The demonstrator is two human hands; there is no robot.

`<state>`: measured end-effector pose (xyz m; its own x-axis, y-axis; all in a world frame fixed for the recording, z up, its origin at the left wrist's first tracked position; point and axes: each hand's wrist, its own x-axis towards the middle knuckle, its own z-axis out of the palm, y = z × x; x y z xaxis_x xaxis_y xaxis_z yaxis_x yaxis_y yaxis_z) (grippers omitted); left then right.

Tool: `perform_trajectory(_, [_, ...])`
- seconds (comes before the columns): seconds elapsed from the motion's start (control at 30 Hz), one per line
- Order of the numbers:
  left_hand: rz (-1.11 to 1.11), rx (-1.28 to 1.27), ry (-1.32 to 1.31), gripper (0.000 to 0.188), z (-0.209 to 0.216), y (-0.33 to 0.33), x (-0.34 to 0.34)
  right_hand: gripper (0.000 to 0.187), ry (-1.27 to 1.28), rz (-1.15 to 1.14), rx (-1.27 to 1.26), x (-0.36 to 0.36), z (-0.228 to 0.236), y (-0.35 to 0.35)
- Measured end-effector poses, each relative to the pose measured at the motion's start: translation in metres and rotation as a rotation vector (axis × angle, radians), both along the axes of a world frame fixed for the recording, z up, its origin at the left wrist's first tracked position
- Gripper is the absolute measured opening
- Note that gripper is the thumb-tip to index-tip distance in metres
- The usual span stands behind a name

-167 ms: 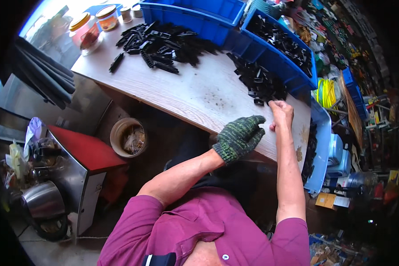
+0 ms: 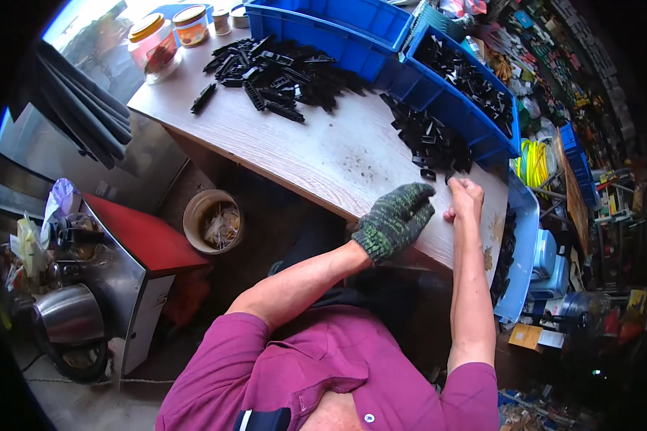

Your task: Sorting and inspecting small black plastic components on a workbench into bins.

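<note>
My left hand, in a dark green and black knitted glove, hovers over the table's near edge. Its fingers are half bent, with a gap between thumb and fingers, and nothing shows in it. Just right of it, my bare right hand pinches at the near end of a heap of small black plastic pieces. A dark bit shows at its fingertips, apparently one of those pieces; the fingers partly hide it. One loose black piece lies just left of these fingertips. Farther left on the tabletop is a pile of long black plastic strips.
Blue crates line the table's far side; another blue crate at right holds more black pieces. Lidded jars stand at the far left corner. A bucket and a red-topped cabinet are left, below the table.
The whole view has shifted slightly, so the table appears farther right and lower. My right hand stays at the near end of the small-piece heap; both hands have barely moved.
</note>
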<state>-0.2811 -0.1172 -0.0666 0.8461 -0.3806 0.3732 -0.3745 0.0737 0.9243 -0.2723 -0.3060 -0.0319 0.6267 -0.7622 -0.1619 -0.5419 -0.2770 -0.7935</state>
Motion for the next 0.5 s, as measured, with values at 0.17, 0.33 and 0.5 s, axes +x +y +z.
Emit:
perform_trajectory(0.17, [0.045, -0.069, -0.138, 0.038, 0.002, -0.003, 0.033, 0.02, -0.214, 0.25, 0.443, -0.027, -0.006, 0.001])
perform_trajectory(0.33, [-0.221, 0.124, -0.061, 0.04, -0.004, -0.007, 0.047, 0.018, -0.356, 0.423, 0.519, -0.037, -0.011, 0.02])
perform_trajectory(0.5, [-0.152, 0.08, -0.276, 0.041, -0.004, -0.012, 0.047, 0.022, -0.392, 0.413, 0.472, -0.039, -0.018, 0.017])
